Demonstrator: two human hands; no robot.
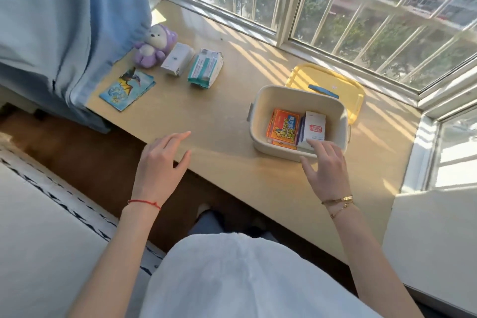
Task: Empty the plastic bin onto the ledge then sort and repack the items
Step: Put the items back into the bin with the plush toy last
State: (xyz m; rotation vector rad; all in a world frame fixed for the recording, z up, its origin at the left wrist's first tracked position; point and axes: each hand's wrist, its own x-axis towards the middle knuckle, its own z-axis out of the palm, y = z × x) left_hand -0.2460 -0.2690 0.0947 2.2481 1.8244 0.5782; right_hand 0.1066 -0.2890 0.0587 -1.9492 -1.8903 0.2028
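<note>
The left hand point(161, 162) is held at frame centre-left over the ledge point(219, 121) edge, fingers loosely spread, nothing gripped. The right hand point(325, 164) is positioned at the bin point(260, 111) near rim, fingers relaxed, one fingertip touching a white box point(313, 125) inside; nothing is gripped. An orange packet point(282, 126) lies beside that box. A yellow lid point(327, 77) rests behind the bin. At upper left, cards point(127, 89), a plush point(153, 46) and two packs lie near the curtain point(64, 20).
</note>
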